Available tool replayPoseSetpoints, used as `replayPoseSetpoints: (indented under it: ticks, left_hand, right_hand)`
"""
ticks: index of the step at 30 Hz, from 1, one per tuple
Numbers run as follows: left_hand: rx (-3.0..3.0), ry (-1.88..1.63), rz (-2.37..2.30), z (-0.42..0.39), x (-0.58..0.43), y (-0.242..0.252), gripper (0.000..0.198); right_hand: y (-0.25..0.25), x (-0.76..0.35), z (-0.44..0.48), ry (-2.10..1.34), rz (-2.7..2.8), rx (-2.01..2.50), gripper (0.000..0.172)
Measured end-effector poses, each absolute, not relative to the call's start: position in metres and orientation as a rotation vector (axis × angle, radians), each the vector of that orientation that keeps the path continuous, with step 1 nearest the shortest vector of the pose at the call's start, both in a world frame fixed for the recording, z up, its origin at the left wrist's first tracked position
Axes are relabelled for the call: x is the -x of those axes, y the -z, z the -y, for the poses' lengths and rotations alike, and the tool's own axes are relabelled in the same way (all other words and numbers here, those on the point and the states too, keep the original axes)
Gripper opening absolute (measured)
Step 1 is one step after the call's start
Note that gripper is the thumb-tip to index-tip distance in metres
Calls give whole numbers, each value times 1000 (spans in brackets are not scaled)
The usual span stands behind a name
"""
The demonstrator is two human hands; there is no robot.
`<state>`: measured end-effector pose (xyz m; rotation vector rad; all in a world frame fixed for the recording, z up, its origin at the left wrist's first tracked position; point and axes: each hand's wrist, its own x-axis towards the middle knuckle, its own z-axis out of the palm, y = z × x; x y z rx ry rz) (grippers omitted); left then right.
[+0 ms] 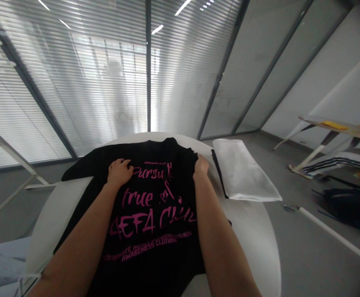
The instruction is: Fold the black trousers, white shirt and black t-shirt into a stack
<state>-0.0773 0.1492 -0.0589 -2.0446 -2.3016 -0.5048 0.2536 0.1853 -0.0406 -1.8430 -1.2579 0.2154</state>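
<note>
A black T-shirt with pink brush lettering lies spread on a round white table, its collar end pointing away from me. My left hand rests on the shirt's upper middle, fingers curved against the cloth above the pink words. My right hand sits at the shirt's right edge and appears to hold a fold of it, its fingertips hidden. Right of that hand, a folded white cloth lies on the table, with a dark strip along its edge touching the shirt's side.
Glass partitions with white blinds stand beyond the table. On the grey floor at right are a dark bag and a long white rod. A white folding stand stands further right, and another white frame stands at left.
</note>
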Motion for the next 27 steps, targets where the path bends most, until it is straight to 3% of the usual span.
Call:
replayPoseSetpoints:
  ticks: [4, 8, 14, 20, 27]
  left_hand:
    - [2047, 507, 2291, -148, 76, 58, 49]
    - [2045, 506, 2300, -148, 77, 58, 49]
    - [2025, 526, 2330, -151, 81, 59, 49]
    - [2004, 557, 2350, -152, 83, 60, 48]
    - [2022, 549, 2361, -152, 82, 59, 49]
  right_hand:
    - [39, -247, -184, -406, 1143, 1819, 40]
    - [39, -246, -181, -466, 1151, 1835, 56]
    - [22, -263, -173, -345, 1141, 1779, 44]
    - [0, -274, -163, -177, 1071, 1764, 44]
    - [18, -267, -162, -294, 1283, 1954, 94]
